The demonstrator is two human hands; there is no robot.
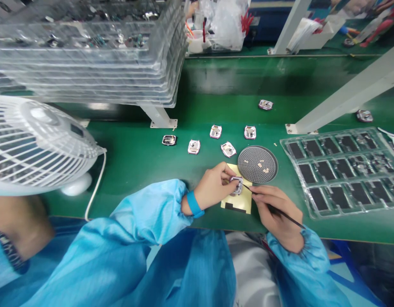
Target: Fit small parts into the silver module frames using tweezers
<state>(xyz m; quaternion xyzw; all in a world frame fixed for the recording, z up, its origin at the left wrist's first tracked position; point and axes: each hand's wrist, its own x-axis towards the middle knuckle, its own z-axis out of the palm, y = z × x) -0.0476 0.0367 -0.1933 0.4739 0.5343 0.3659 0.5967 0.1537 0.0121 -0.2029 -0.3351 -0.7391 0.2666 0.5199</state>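
Note:
My left hand [214, 185] pinches a small square metal part [237, 185] over a yellow pad [244, 200] on the green bench. My right hand [275, 213] is closed around thin black tweezers [267, 204], whose tip touches the part. Just beyond the pad lies a round perforated dish [248, 164] holding a few tiny pale pieces. Both arms wear blue sleeves, and a blue band circles the left wrist.
Several similar square parts [215, 131] lie loose on the green mat [136, 157]. A clear tray of dark parts [340, 170] sits at the right. A white fan [33, 140] stands at the left under stacked clear trays [88, 51]. White frame legs [344, 100] cross the bench.

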